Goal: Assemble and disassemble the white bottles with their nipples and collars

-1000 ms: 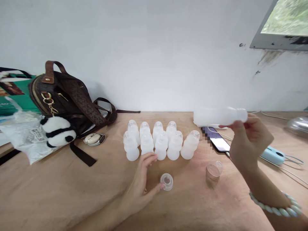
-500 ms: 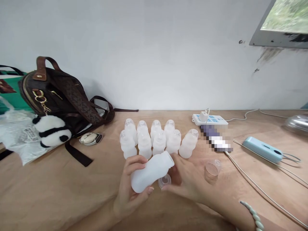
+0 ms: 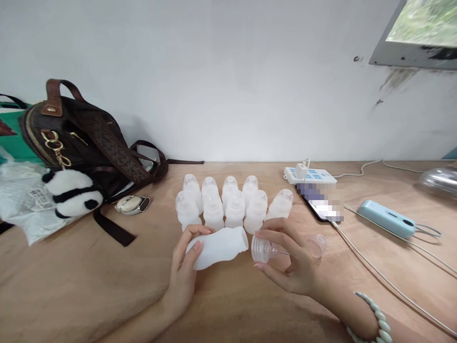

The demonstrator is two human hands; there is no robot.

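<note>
My left hand grips a frosted white plastic bottle, held tilted with its open mouth pointing right. My right hand pinches a clear threaded nipple cap just beside that mouth, a small gap between them. Behind both hands stands a cluster of several capped white bottles in two rows on the wooden table. A clear dome lid lies on the table just right of my right hand.
A brown backpack with a panda plush sits at the left, beside a plastic bag and a small mouse-like device. A power strip, phone, cables and a light-blue gadget lie at the right.
The bottle went from my raised right hand into my left hand. My right hand picked the clear cap up off the table and now holds it beside the bottle's mouth.
</note>
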